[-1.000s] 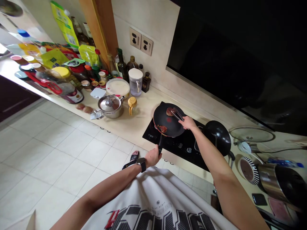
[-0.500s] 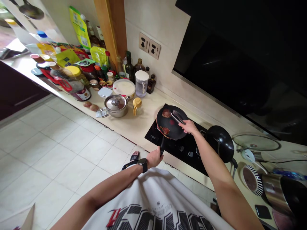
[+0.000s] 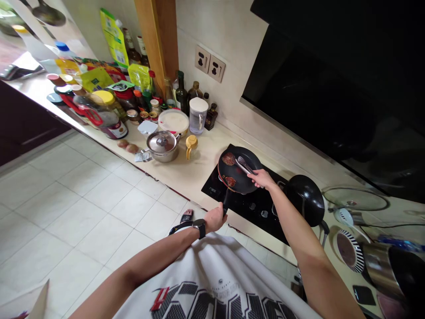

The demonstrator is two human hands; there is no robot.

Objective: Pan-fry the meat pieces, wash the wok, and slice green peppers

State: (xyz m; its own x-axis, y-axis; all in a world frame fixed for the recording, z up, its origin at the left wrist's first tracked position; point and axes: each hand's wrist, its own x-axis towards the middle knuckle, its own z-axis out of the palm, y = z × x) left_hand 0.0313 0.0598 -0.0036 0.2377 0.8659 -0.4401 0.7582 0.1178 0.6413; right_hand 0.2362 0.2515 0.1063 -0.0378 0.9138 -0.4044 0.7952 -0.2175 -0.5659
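My left hand [image 3: 215, 217] is closed round the black handle of a frying pan [image 3: 244, 182], which stands on the black cooktop [image 3: 212, 186]. Metal tongs [image 3: 245, 165] are gripped in my right hand [image 3: 264, 179] over the pan. Their tips reach down beside a browned piece of meat [image 3: 228, 159] at the pan's far left; whether they touch it I cannot tell. A second browned piece of meat [image 3: 230, 181] lies nearer the handle, apart from the tongs.
A black wok [image 3: 303, 197] stands right of the pan, with a glass lid [image 3: 355, 197] behind it. To the left are a lidded steel pot [image 3: 163, 146], a yellow-topped jar [image 3: 191, 144] and several bottles. A dark range hood [image 3: 315, 97] overhangs the cooktop.
The tongs' tips have shifted slightly left beside the far piece of meat, which now looks different on top and sits slightly further left in the pan. My left hand keeps its grip.
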